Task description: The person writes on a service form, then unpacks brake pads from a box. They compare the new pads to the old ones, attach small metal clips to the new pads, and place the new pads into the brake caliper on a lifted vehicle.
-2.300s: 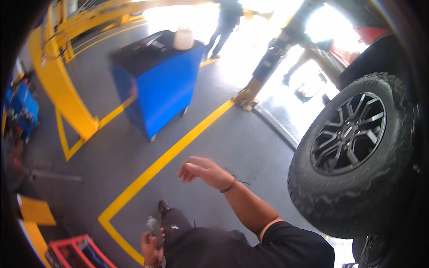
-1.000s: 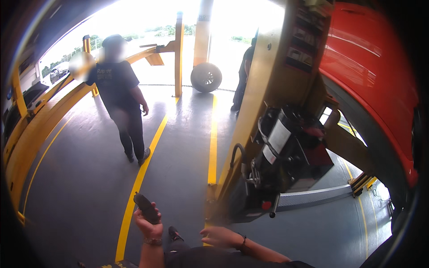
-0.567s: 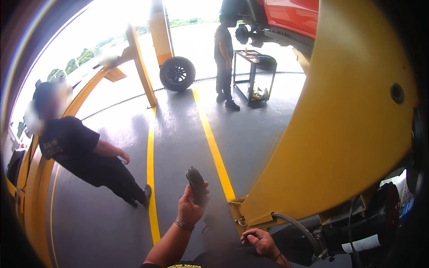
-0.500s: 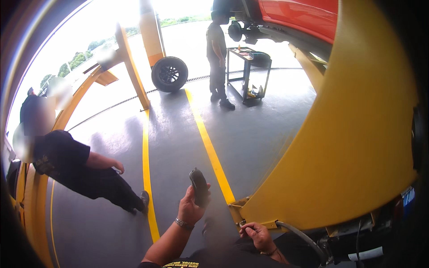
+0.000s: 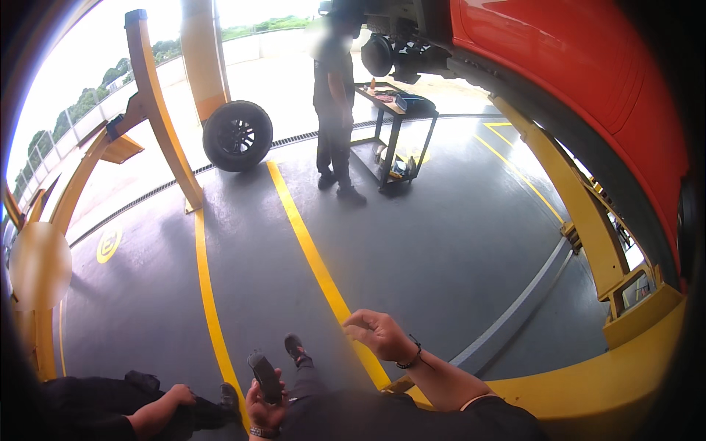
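In my left hand (image 5: 266,410), low in the view, is a slim black handheld device (image 5: 265,376) with rounded ends; its exact kind I cannot make out. My fingers wrap its lower part. My right hand (image 5: 379,334) is raised ahead of me over a yellow floor line. Its fingers are curled together, and whatever they may hold is hidden. A dark cord bracelet (image 5: 409,359) circles the right wrist. Below the right forearm runs a yellow lift part (image 5: 588,393).
A raised red vehicle (image 5: 573,81) hangs at upper right above a yellow lift arm (image 5: 562,176). A person (image 5: 334,110) stands by a black tool cart (image 5: 390,132). A wheel (image 5: 237,136) leans near a post. Another person's hand (image 5: 180,395) is close on my left.
My right hand has left the yellow lift part and risen forward. The left hand with the device is lower in view. My view has turned right, and the person on the left is nearer.
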`<action>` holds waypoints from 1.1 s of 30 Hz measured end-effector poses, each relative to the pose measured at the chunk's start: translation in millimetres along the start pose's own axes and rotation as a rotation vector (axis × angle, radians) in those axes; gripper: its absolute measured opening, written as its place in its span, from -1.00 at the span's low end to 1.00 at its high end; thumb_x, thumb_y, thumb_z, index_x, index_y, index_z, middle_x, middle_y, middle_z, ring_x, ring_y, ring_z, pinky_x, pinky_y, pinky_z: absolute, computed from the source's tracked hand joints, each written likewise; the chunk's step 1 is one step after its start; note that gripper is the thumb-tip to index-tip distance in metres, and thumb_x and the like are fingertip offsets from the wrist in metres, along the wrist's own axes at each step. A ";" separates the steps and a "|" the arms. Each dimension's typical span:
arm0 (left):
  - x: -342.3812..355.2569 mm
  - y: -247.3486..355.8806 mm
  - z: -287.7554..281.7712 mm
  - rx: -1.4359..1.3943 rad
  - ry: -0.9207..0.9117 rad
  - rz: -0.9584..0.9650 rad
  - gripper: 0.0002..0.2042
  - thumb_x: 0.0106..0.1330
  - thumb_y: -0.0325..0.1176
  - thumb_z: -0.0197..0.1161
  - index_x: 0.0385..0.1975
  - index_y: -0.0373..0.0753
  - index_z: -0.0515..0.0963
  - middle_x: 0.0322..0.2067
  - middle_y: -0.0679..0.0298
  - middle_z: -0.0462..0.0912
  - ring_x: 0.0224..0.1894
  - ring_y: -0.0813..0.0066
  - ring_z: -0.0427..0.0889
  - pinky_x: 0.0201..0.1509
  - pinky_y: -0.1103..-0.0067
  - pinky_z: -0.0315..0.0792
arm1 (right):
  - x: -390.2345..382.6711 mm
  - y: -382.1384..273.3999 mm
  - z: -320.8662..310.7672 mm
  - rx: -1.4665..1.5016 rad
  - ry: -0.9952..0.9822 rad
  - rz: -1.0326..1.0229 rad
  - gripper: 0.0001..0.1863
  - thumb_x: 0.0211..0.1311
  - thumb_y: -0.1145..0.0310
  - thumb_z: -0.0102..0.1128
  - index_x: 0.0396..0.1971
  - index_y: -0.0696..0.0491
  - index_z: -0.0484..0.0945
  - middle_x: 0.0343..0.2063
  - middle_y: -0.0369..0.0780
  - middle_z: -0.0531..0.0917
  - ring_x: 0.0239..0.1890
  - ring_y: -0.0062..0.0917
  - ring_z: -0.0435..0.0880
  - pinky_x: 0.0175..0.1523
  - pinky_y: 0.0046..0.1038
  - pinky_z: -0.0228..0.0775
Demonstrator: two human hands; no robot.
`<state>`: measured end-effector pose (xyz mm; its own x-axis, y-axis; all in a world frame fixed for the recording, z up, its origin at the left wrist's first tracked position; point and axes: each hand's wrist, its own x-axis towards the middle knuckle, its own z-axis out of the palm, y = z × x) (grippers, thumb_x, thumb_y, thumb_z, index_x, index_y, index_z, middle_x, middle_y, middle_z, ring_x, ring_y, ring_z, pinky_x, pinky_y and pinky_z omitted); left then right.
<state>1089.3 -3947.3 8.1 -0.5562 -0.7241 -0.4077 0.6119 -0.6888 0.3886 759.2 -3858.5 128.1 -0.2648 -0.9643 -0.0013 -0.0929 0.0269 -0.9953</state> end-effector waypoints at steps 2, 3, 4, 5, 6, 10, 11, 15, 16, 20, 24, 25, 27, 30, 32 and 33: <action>66.0 35.1 20.1 0.087 -0.040 0.073 -0.66 0.42 -0.16 0.14 0.13 -0.08 0.42 0.12 0.02 0.59 -0.11 0.27 0.66 -0.06 0.40 0.59 | 67.2 14.7 4.3 -0.060 -0.065 0.000 -0.71 0.40 0.27 0.21 -0.05 0.14 0.63 -0.21 -0.22 0.73 -0.13 -0.50 0.68 0.04 -0.44 0.50; 103.9 52.4 31.1 0.094 -0.054 0.075 -0.68 0.42 -0.17 0.15 0.11 -0.07 0.42 0.11 0.01 0.59 -0.11 0.27 0.65 -0.06 0.39 0.59 | 98.2 28.3 6.3 -0.085 -0.101 0.039 -0.70 0.42 0.25 0.19 -0.02 0.15 0.61 -0.19 -0.22 0.72 -0.11 -0.53 0.67 0.06 -0.45 0.49; 146.1 71.0 45.0 0.107 -0.080 0.081 -0.70 0.43 -0.18 0.15 0.09 -0.06 0.42 0.09 0.01 0.60 -0.11 0.26 0.65 -0.07 0.39 0.59 | 130.6 41.2 7.3 -0.111 -0.132 0.067 -0.68 0.45 0.24 0.16 0.00 0.16 0.59 -0.17 -0.21 0.72 -0.08 -0.56 0.66 0.08 -0.47 0.49; 181.9 86.5 57.2 0.112 -0.093 0.079 -0.72 0.43 -0.18 0.15 0.07 -0.05 0.41 0.08 0.00 0.60 -0.11 0.25 0.65 -0.07 0.38 0.59 | 156.1 49.4 10.0 -0.137 -0.166 0.112 -0.66 0.48 0.22 0.14 0.02 0.18 0.57 -0.15 -0.21 0.71 -0.05 -0.58 0.66 0.10 -0.49 0.48; 220.6 103.8 72.1 0.125 -0.137 0.040 -0.73 0.44 -0.18 0.16 0.05 -0.05 0.41 0.06 -0.01 0.60 -0.11 0.24 0.65 -0.08 0.38 0.59 | 179.6 52.2 12.6 -0.135 -0.153 0.154 -0.64 0.48 0.21 0.14 0.04 0.18 0.57 -0.13 -0.19 0.71 -0.03 -0.56 0.66 0.11 -0.47 0.48; 359.6 153.9 175.3 0.209 -0.267 -0.125 -0.76 0.46 -0.15 0.18 -0.01 -0.05 0.40 0.02 -0.06 0.61 -0.13 0.20 0.63 -0.10 0.37 0.54 | 264.9 44.2 -20.8 -0.130 -0.126 0.254 -0.58 0.46 0.14 0.15 0.09 0.17 0.56 -0.05 -0.15 0.71 0.04 -0.47 0.67 0.18 -0.40 0.47; 393.6 162.3 198.9 0.244 -0.293 -0.169 -0.77 0.47 -0.14 0.18 -0.02 -0.05 0.39 0.02 -0.07 0.61 -0.14 0.18 0.62 -0.10 0.36 0.53 | 283.8 47.8 -34.9 -0.129 -0.122 0.258 -0.56 0.46 0.13 0.16 0.10 0.17 0.55 -0.04 -0.14 0.71 0.06 -0.44 0.66 0.19 -0.39 0.46; 531.6 163.6 258.7 0.266 -0.425 -0.446 -0.69 0.47 0.00 0.17 0.03 -0.02 0.45 -0.05 0.01 0.61 -0.18 0.27 0.60 -0.11 0.36 0.52 | 365.0 73.2 -109.9 -0.041 0.179 0.298 -0.68 0.46 0.26 0.17 0.02 0.17 0.63 -0.16 -0.24 0.72 -0.13 -0.58 0.66 0.03 -0.49 0.52; 564.4 154.8 271.6 0.321 -0.428 -0.458 -0.64 0.43 0.04 0.19 0.04 -0.03 0.48 -0.07 0.02 0.60 -0.20 0.26 0.58 -0.11 0.37 0.50 | 388.6 86.1 -129.3 -0.083 0.263 0.294 -0.69 0.46 0.26 0.17 0.00 0.17 0.63 -0.18 -0.25 0.72 -0.15 -0.60 0.66 0.01 -0.50 0.52; 669.4 123.1 312.7 0.219 -0.451 -0.552 -0.57 0.36 -0.04 0.26 0.14 -0.05 0.45 -0.05 0.02 0.57 -0.09 0.24 0.54 -0.01 0.34 0.47 | 495.1 125.3 -207.1 -0.183 0.445 0.248 -0.70 0.46 0.26 0.18 -0.03 0.17 0.64 -0.24 -0.29 0.72 -0.21 -0.64 0.64 -0.05 -0.52 0.53; 726.1 140.4 369.0 0.300 -0.321 -0.532 -0.49 0.27 -0.06 0.36 0.17 -0.06 0.43 0.00 -0.02 0.58 -0.05 0.20 0.55 0.09 0.32 0.46 | 619.3 70.0 -245.4 -0.192 0.374 0.231 -0.69 0.44 0.23 0.20 -0.03 0.17 0.63 -0.22 -0.26 0.73 -0.17 -0.60 0.66 -0.02 -0.50 0.52; 744.5 146.7 375.0 0.304 -0.344 -0.504 -0.47 0.26 -0.08 0.38 0.18 -0.07 0.42 0.01 -0.02 0.59 -0.04 0.19 0.56 0.09 0.31 0.47 | 645.9 54.2 -254.1 -0.194 0.331 0.212 -0.68 0.44 0.22 0.19 -0.04 0.17 0.63 -0.22 -0.22 0.73 -0.17 -0.57 0.66 0.00 -0.47 0.52; 788.2 159.4 384.5 0.310 -0.401 -0.452 -0.44 0.24 -0.10 0.42 0.21 -0.09 0.41 0.03 -0.04 0.60 -0.04 0.18 0.60 0.10 0.30 0.48 | 697.6 35.4 -271.1 -0.202 0.254 0.172 -0.65 0.44 0.19 0.19 -0.04 0.19 0.62 -0.24 -0.16 0.72 -0.17 -0.51 0.68 0.02 -0.43 0.52; 853.9 183.6 397.1 0.297 -0.445 -0.424 -0.36 0.17 -0.13 0.51 0.23 -0.12 0.39 0.05 -0.05 0.62 -0.07 0.15 0.65 0.05 0.28 0.54 | 768.9 38.4 -294.8 -0.305 0.136 0.103 -0.65 0.45 0.21 0.19 -0.04 0.21 0.60 -0.27 -0.18 0.71 -0.21 -0.54 0.65 -0.02 -0.45 0.52; 901.4 198.2 398.4 0.242 -0.456 -0.393 -0.34 0.15 -0.18 0.54 0.23 -0.13 0.40 0.07 -0.06 0.62 -0.09 0.10 0.69 0.04 0.25 0.57 | 816.5 44.3 -301.1 -0.292 0.148 0.100 -0.66 0.44 0.21 0.19 -0.05 0.21 0.60 -0.27 -0.18 0.71 -0.22 -0.54 0.65 -0.03 -0.45 0.52; 924.5 206.4 399.5 0.265 -0.461 -0.389 -0.35 0.14 -0.18 0.55 0.23 -0.13 0.41 0.07 -0.06 0.63 -0.08 0.09 0.69 0.04 0.25 0.57 | 838.2 48.0 -302.9 -0.284 0.158 0.101 -0.67 0.44 0.22 0.20 -0.06 0.21 0.61 -0.28 -0.19 0.71 -0.23 -0.55 0.64 -0.04 -0.45 0.51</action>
<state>476.7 -4772.2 41.5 -0.9288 -0.3201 -0.1868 0.1912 -0.8455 0.4986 242.1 -4585.7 108.4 -0.4300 -0.9008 -0.0612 -0.3167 0.2140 -0.9241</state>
